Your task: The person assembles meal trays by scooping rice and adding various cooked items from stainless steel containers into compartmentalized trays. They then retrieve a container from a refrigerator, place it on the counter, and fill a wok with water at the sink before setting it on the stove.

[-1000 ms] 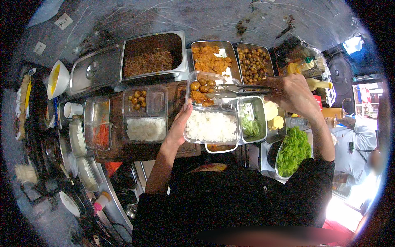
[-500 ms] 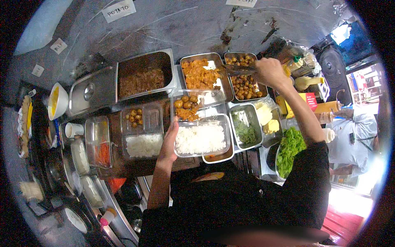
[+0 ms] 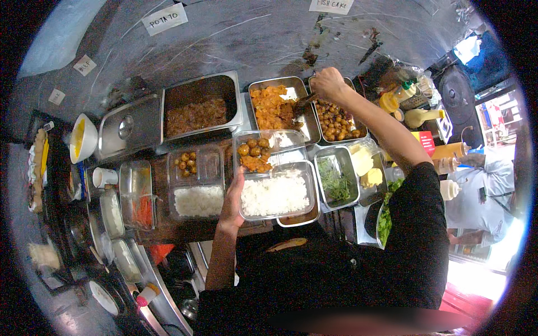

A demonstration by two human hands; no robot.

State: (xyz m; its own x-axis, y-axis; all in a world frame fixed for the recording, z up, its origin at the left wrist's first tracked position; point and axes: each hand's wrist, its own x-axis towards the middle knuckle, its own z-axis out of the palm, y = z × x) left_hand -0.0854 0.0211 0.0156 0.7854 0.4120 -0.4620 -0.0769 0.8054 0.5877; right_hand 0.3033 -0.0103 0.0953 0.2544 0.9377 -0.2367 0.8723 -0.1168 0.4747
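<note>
Rice fills the near half of a clear container; the left hand grips its left edge, seemingly to steady it beside the pan of orange food; the right hand grasps tongs, angled for reaching in.

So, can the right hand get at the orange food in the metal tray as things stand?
Probably yes: the right hand holds tongs reaching over the uncovered metal tray, and the orange food lies exposed. The clear container in the left hand overlaps just the tray's near edge in this view.
</note>
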